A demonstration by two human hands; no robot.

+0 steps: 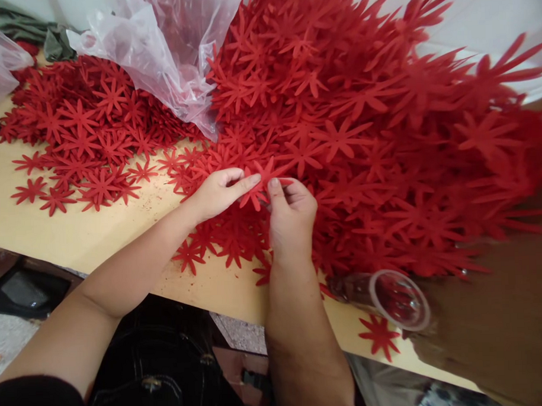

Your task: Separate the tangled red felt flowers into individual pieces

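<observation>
Between my two hands is a red flower cutout with several narrow petals, held a little above the table. My left hand pinches its left side between thumb and fingers. On the other side, my right hand is closed on its right edge, the thumb lying on top. Right behind and beside the hands rises a large heap of similar red cutouts. Some loose ones lie under and in front of my wrists, such as a red cutout on the table.
A smaller pile of red cutouts lies at the left. Between the piles stands a crumpled clear plastic bag. A clear plastic cup lies on its side at right, near brown cardboard. The pale tabletop ends close to my body.
</observation>
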